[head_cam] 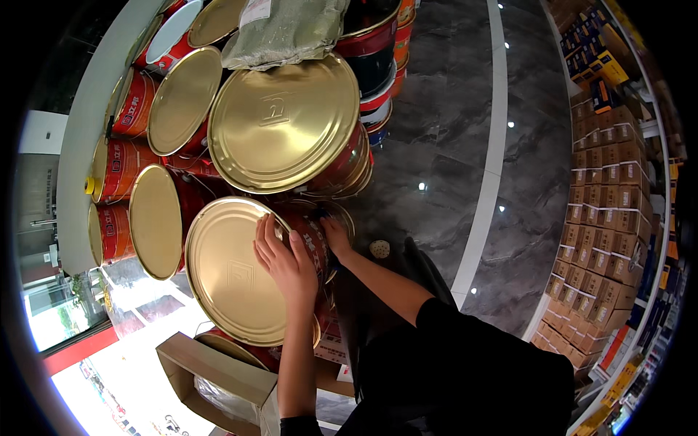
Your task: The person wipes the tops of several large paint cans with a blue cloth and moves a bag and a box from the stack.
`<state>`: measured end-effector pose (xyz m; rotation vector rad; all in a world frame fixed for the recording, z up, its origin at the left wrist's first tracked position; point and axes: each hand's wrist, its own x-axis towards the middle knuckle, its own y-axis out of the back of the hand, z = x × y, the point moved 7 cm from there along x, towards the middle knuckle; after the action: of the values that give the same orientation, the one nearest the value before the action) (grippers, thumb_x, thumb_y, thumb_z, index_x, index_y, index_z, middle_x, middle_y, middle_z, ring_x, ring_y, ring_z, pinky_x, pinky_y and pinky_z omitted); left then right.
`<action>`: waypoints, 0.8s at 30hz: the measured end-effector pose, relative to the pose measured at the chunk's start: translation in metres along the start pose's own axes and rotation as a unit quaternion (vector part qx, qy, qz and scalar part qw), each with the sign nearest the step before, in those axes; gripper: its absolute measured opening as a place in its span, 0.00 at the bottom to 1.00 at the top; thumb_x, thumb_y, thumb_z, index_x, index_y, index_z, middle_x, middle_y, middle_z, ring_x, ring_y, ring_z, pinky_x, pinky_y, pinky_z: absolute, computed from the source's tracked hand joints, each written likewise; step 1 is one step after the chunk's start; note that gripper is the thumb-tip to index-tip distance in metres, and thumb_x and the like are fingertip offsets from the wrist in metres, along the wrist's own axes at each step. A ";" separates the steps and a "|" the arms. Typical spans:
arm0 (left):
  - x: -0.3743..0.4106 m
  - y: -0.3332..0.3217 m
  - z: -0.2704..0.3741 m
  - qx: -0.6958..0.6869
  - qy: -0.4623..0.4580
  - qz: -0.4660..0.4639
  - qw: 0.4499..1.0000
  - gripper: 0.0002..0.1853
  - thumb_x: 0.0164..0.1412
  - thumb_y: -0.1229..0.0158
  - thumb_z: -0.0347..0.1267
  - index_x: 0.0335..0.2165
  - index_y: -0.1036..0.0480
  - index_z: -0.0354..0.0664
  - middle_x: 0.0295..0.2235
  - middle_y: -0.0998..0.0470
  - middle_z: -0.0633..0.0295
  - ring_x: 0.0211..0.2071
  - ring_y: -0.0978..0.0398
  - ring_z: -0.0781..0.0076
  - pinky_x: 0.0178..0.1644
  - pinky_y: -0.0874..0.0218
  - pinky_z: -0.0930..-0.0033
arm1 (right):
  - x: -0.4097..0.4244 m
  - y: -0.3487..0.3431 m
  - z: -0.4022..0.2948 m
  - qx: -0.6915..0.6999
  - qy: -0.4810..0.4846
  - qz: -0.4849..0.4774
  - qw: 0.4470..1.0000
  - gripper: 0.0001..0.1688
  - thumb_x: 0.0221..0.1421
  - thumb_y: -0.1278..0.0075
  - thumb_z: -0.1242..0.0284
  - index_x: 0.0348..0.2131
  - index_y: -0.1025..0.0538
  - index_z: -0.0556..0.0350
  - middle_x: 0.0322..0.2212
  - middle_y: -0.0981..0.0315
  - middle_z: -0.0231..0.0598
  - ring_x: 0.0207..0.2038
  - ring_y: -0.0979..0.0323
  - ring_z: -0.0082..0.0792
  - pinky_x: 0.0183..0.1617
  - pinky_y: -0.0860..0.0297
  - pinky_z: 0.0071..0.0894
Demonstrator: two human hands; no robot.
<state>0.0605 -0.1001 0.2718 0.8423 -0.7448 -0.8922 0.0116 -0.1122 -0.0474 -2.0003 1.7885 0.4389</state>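
Note:
In the head view, my left hand (287,261) lies with its fingers spread on the gold metal lid (234,294) of a large red paint bucket (301,229), near the lid's rim. Lower on the same bucket's side is my right hand (334,234), its fingertips partly hidden against a dark part. Just beyond stands another stack of large buckets with a gold lid (283,131) on top. A grey-green wrapped package (289,32) rests on that lid's far edge.
More red buckets (121,169) with gold lids stand to the left. An open cardboard box (218,370) is at the lower left. Strapped cartons (605,207) are stacked along the right, beyond the dark marble floor (436,136). A round perforated object (379,249) lies on the floor.

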 end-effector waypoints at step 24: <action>0.000 0.005 0.003 -0.012 -0.004 0.008 1.000 0.25 0.66 0.55 0.38 0.56 0.41 0.34 0.57 0.38 0.50 0.62 0.46 0.53 0.66 0.63 0.48 | -0.045 0.006 -0.040 0.044 0.011 -0.049 0.998 0.30 0.65 0.58 0.58 0.56 0.33 0.64 0.56 0.38 0.51 0.59 0.41 0.46 0.63 0.47 0.34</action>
<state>0.0598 -0.0993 0.2774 0.8116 -0.7463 -0.8901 -0.0012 -0.0947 0.0090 -2.0280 1.6832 0.3035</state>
